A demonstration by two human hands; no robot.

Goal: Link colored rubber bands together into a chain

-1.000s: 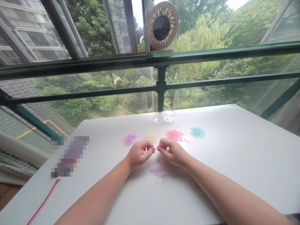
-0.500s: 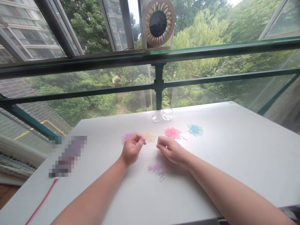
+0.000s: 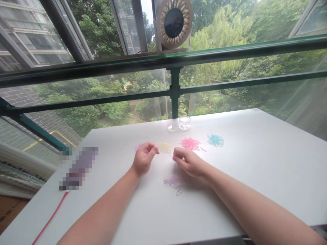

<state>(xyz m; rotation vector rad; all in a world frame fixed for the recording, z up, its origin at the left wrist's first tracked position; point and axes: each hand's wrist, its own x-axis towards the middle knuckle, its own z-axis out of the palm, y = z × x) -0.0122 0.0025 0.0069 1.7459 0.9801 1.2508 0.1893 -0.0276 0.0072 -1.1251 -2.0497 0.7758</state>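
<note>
My left hand hovers over the white table with its fingers curled in a pinch, right at the purple pile of small rubber bands, which it mostly hides. My right hand rests a little to the right, fingers pinched together; what either hand holds is too small to see. Between and beyond the hands lies a yellow pile. A pink pile and a blue pile lie further right. A mixed heap of bands lies below my hands.
A small clear round container and its lid stand at the table's far edge by the green window railing. A pixelated object and a red cord lie at the left. A fan sits on the sill.
My hands were touching fingertip to fingertip; the left hand has since moved left and away to the purple pile. The right hand has barely shifted.
</note>
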